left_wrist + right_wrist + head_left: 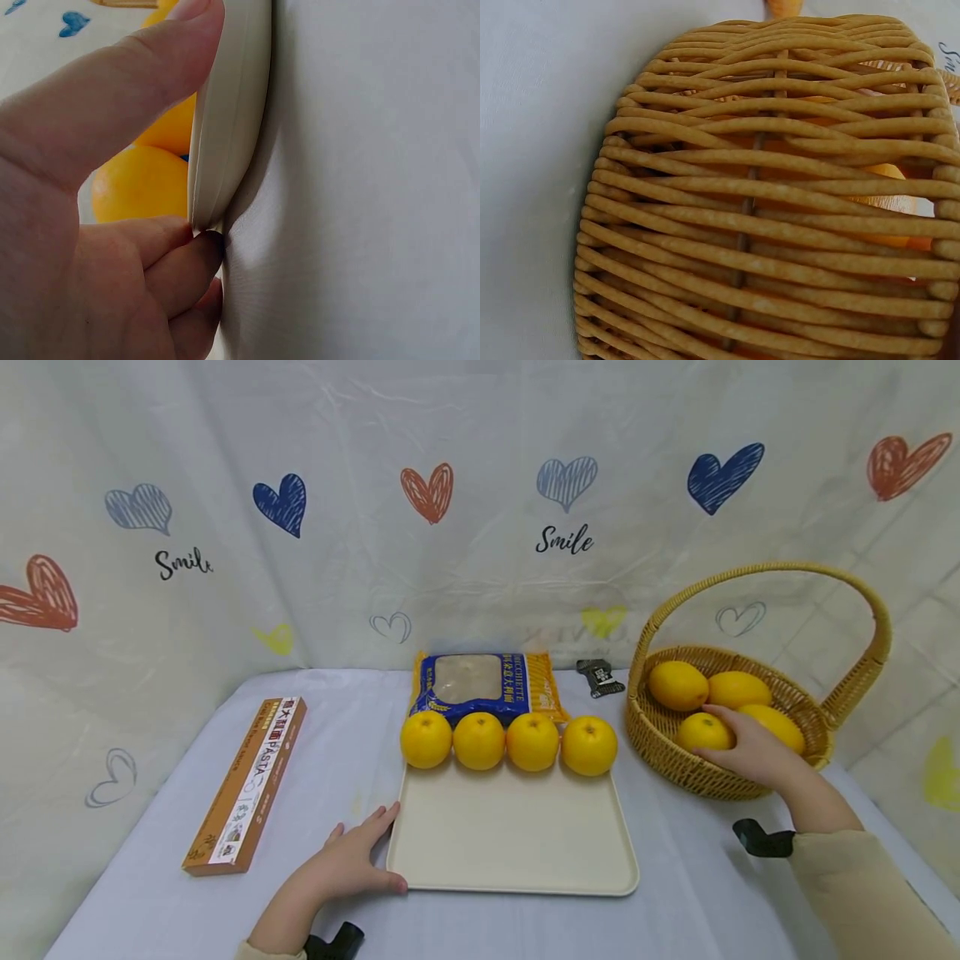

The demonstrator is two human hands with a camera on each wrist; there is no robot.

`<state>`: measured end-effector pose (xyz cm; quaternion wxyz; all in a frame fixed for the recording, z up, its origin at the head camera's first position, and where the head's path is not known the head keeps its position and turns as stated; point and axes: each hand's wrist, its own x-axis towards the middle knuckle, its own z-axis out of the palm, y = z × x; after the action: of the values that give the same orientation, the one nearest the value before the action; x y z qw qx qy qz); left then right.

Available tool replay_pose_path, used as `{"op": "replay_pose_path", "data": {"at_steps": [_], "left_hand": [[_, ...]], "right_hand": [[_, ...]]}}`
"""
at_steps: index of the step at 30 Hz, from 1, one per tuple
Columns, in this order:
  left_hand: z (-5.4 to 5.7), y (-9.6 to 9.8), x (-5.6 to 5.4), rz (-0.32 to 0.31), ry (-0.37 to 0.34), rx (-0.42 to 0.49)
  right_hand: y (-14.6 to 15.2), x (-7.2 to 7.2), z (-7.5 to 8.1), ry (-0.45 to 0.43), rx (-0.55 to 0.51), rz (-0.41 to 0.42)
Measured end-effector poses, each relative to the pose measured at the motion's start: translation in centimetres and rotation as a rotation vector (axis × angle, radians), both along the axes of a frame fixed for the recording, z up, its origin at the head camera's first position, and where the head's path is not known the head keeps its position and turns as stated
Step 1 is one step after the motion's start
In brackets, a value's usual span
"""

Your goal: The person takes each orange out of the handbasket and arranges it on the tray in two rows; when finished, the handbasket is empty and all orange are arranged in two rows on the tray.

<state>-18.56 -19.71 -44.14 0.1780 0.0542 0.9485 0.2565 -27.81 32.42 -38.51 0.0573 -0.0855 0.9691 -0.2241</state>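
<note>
Several round yellow-orange oranges (479,742) line the far edge of a cream tray (510,843). My left hand (348,860) rests at the tray's near left corner, fingers spread along the left side and thumb at the front edge. In the left wrist view the thumb and fingertips touch the tray rim (232,97). On the right my right hand (761,747) reaches into a wicker basket (667,768) and grips an orange (703,733) between thumb and fingers. Oval yellow fruits (738,690) lie around it. The woven side (765,210) hides this hand in the right wrist view.
Behind the oranges lies a blue and yellow pasta bag (480,681). A small black packet (600,677) is between the bag and the basket. At the left lies a long brown pasta box (247,785). The basket's tall handle (772,568) arches over the fruit.
</note>
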Motion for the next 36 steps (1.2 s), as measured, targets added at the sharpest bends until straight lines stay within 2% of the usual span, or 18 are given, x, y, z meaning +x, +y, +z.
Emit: {"op": "replay_pose_path", "data": {"at_steps": [5, 10, 14, 18, 24, 28, 31, 36], "left_hand": [[-0.2, 0.0, 0.0, 0.002, -0.001, 0.0], [-0.2, -0.1, 0.1, 0.009, 0.001, -0.003], [-0.3, -0.1, 0.2, 0.013, -0.002, -0.004], [-0.3, -0.1, 0.1, 0.015, -0.002, -0.003], [-0.4, 0.0, -0.1, 0.014, 0.001, -0.01], [-0.4, 0.0, -0.1, 0.017, 0.0, -0.008], [-0.5, 0.0, -0.2, 0.011, 0.001, -0.01], [-0.6, -0.1, -0.3, 0.004, -0.002, -0.016]], "right_hand": [[-0.2, 0.3, 0.3, 0.024, -0.003, -0.041], [-0.9, 0.9, 1.2, 0.131, -0.044, -0.131], [-2.1, 1.5, 2.4, 0.223, -0.129, -0.167], [-3.8, 2.2, 3.7, 0.271, -0.229, -0.157], [-8.1, 2.9, 4.9, 0.325, -0.355, -0.069], [-11.9, 2.9, 5.0, 0.34, -0.441, 0.056], [-14.9, 2.6, 4.7, 0.3, -0.516, 0.153], [-20.1, 2.1, 3.8, 0.201, -0.61, 0.268]]}}
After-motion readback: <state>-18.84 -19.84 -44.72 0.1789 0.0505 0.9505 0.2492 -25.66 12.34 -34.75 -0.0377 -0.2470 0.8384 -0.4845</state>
